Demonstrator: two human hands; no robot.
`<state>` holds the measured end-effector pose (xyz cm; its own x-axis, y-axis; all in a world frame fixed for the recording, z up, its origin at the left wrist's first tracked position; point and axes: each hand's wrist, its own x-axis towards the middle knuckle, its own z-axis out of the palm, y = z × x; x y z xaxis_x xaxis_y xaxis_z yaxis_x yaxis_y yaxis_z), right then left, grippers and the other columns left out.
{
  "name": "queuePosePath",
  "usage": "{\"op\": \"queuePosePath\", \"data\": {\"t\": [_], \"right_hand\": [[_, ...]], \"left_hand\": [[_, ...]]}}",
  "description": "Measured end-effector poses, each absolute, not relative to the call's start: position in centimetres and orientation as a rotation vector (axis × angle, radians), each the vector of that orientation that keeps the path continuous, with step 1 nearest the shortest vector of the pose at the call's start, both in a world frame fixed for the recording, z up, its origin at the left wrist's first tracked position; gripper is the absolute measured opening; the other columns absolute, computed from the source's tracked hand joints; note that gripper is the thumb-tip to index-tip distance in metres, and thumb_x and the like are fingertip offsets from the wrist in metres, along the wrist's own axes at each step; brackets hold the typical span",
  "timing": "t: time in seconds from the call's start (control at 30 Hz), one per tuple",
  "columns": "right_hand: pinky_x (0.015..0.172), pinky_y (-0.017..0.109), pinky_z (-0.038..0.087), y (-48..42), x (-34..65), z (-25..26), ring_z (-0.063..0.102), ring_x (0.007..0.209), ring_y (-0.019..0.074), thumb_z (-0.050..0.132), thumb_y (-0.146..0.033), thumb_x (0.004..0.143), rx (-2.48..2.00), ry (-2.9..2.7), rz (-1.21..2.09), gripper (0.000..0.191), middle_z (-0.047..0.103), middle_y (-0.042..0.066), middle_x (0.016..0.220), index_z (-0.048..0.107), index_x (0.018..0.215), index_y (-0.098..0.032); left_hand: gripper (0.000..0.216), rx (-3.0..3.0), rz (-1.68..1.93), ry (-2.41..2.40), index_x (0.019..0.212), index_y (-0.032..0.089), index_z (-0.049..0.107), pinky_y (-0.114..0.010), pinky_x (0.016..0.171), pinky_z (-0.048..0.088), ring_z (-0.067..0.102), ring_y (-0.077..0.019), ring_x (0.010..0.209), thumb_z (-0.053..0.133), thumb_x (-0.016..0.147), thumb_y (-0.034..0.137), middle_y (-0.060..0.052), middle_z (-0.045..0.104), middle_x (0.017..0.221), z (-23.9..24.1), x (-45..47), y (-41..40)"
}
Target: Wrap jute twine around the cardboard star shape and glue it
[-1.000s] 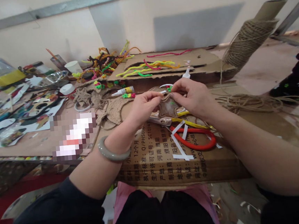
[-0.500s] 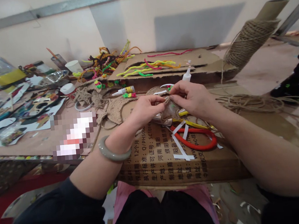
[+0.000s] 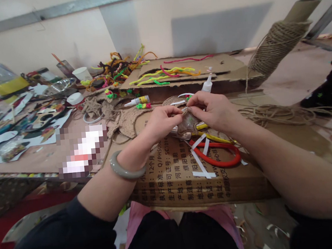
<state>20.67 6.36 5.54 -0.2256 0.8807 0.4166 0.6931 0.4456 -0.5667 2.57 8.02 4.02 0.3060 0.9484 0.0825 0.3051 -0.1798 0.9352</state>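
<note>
Twine-edged star, pinched in two hands above a cardboard box

Item: one twine-edged star (image 3: 188,123), clear-looking at its centre. It is sitting between the hands, over the near part of a printed cardboard box (image 3: 172,191).

Hands: the left hand (image 3: 162,121) is pinching the star's upper edge between thumb and forefinger; the right hand (image 3: 215,108) is pinching just beside it in the same way. The fingertips are nearly meeting. Whether they are gripping only the cord or the sheet as well, one cannot tell.

Risks, as judged: the edging could be lifting or sitting crooked if either pinch is slackening or the two are pulling unevenly. If glue is wet there, which is not visible, skin could be sticking. A lower corner could be snagging on the red-and-yellow scissors (image 3: 236,159), which are lying directly below.

Orientation: one corner is pointing up into the fingertips, away from the wearer; the lower corners are pointing back toward the wearer. No distinct long axis is showing.

Surroundings: white paper strips (image 3: 204,174) are lying across the scissors; a white nozzle bottle (image 3: 207,85) is standing beyond the right hand.
</note>
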Motion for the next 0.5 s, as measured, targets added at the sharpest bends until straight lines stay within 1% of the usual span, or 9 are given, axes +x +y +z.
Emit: {"op": "queuePosePath", "data": {"t": [0.13, 0.23, 0.37, 0.43, 0.5], "right_hand": [[0.062, 0.028, 0.040, 6.49, 20.76, 5.52, 0.057, 0.065, 0.0141, 0.058, -0.023, 0.080, -1.312, -1.997, 0.339, 0.011, 0.068, 0.002, 0.073, 0.065, 0.085, -0.018], [0.063, 0.029, 0.040, 6.55, 20.83, 5.64, 0.057, 0.065, 0.0142, 0.058, -0.022, 0.080, -1.306, -2.000, 0.339, 0.009, 0.068, 0.002, 0.073, 0.065, 0.084, -0.017], [0.062, 0.029, 0.040, 6.59, 20.91, 5.84, 0.056, 0.063, 0.0135, 0.059, -0.022, 0.080, -1.299, -1.993, 0.354, 0.008, 0.067, 0.002, 0.072, 0.065, 0.083, -0.017], [0.062, 0.028, 0.040, 6.58, 20.95, 5.89, 0.054, 0.062, 0.0129, 0.059, -0.021, 0.080, -1.289, -1.995, 0.360, 0.008, 0.067, 0.002, 0.072, 0.065, 0.083, -0.017], [0.062, 0.028, 0.040, 6.58, 20.98, 5.89, 0.054, 0.062, 0.0126, 0.059, -0.021, 0.079, -1.273, -2.005, 0.358, 0.007, 0.066, 0.002, 0.071, 0.065, 0.082, -0.017]], "left_hand": [[0.012, 1.655, 0.899, 1.138, 0.077, 0.014, 0.073, -0.025, 0.060, 0.038, 0.051, -0.0093, 0.062, 0.066, 0.070, 0.020, 0.000, 0.066, 0.069, 4.25, 2.61, 7.83], [0.010, 1.580, 0.889, 1.106, 0.074, 0.014, 0.072, -0.024, 0.060, 0.039, 0.051, -0.0085, 0.060, 0.066, 0.075, 0.023, 0.000, 0.065, 0.068, 4.62, 2.72, 7.69], [0.023, 1.423, 0.888, 1.080, 0.072, 0.013, 0.070, -0.023, 0.059, 0.042, 0.051, -0.0073, 0.058, 0.061, 0.085, 0.030, -0.002, 0.065, 0.071, 4.96, 2.80, 7.67], [0.023, 1.388, 0.877, 1.068, 0.073, 0.014, 0.070, -0.022, 0.059, 0.041, 0.052, -0.0070, 0.057, 0.061, 0.085, 0.031, -0.002, 0.065, 0.071, 4.98, 2.80, 7.67], [0.018, 1.394, 0.835, 1.057, 0.073, 0.014, 0.070, -0.022, 0.057, 0.040, 0.050, -0.0070, 0.056, 0.063, 0.082, 0.027, -0.001, 0.062, 0.067, 4.95, 2.79, 7.65]]}}
